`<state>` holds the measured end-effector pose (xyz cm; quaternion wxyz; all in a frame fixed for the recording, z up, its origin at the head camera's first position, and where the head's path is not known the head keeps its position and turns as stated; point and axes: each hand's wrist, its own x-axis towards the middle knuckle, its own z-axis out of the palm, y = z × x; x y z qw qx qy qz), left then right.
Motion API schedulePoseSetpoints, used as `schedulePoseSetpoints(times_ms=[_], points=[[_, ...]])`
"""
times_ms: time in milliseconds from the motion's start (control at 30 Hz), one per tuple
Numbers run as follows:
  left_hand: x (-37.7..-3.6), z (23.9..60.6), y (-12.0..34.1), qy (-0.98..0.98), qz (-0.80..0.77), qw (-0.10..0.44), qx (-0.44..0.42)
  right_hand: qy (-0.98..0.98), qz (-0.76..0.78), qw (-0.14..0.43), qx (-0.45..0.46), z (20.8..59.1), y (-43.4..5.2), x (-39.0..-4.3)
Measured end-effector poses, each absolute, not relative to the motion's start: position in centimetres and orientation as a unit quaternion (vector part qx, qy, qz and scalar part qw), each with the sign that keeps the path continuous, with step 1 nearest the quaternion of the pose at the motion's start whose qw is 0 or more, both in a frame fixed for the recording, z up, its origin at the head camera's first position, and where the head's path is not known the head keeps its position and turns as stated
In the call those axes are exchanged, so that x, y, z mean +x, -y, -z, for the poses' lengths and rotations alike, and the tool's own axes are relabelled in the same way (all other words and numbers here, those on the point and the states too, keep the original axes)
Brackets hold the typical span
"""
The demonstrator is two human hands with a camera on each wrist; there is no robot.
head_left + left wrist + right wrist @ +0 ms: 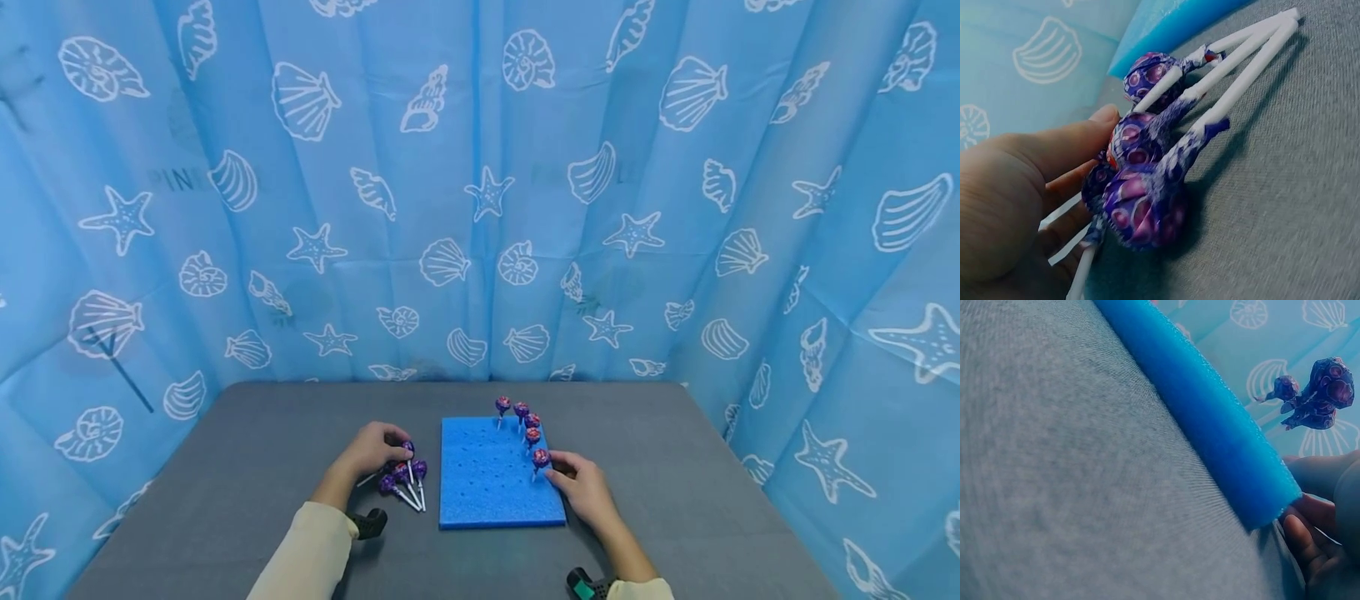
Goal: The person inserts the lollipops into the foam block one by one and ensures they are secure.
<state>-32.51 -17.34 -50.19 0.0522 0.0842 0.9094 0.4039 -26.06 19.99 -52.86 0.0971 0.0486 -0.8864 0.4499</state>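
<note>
The left hand (371,450) pinches one lollipop (408,448) from the pile (402,481), while the right hand's (585,487) fingers hold the nearest lollipop (541,457) standing in the foam (487,492).

A blue curtain (480,192) printed with white shells and starfish closes in the scene on the far side and on the left and right, hanging in soft folds and creases. In front of it stands a table (247,467) covered with grey fabric, its far edge meeting the curtain. The light is even and cool, with faint shadows.
</note>
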Motion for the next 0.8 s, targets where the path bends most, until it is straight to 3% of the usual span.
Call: schedulePoseSetpoints(times_ms=[367,800], points=[[-32.8,50.3,17.2,-0.909,-0.406,0.038,0.083,0.885,-0.452,0.098,0.052,53.1,-19.9,-26.3],[-32.7,50.6,15.2,-0.855,-0.515,-0.048,0.034,0.887,-0.449,0.094,0.044,53.1,-20.0,-26.2]])
